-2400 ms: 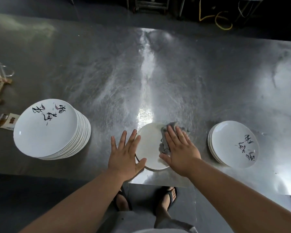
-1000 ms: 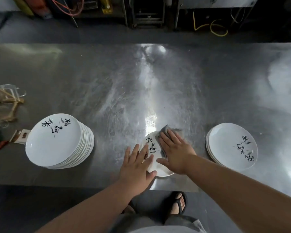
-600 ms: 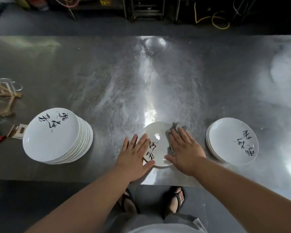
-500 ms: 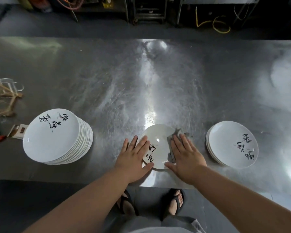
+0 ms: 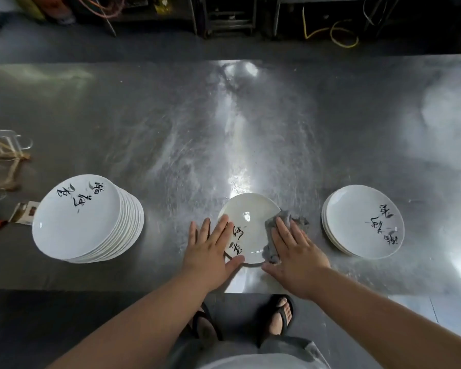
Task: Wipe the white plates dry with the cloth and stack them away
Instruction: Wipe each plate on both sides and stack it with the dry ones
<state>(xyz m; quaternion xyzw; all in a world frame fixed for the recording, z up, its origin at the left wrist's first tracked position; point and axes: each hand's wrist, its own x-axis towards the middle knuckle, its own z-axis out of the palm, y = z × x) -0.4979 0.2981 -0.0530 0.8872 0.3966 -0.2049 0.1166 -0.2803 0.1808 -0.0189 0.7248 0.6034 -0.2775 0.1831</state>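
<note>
Three lots of white plates on the steel table (image 5: 171, 129), head view: tall stack (image 5: 77, 219) at L, roughly ten, rims too tight to count exactly; short stack (image 5: 357, 217) at R, 3 rims showing; 1 single plate (image 5: 246, 217) between them, near the front edge, lying flat, face up. It's round, so no long axis. Its black brush lettering (image 5: 236, 239) sits on the near-L part, the line running near-to-far.

1 grey cloth (image 5: 270, 228), bunched, lies over the single plate's R rim & onto the table, long axis approx near-to-far.

2 hands. L hand (image 5: 209, 251) lies flat, fingers straight & spread, tips on the plate's L rim, thumb by the near rim, grasping nothing. R hand (image 5: 296, 251) is flat too, straight fingers pressing the cloth down on the plate, not clenched.
</note>
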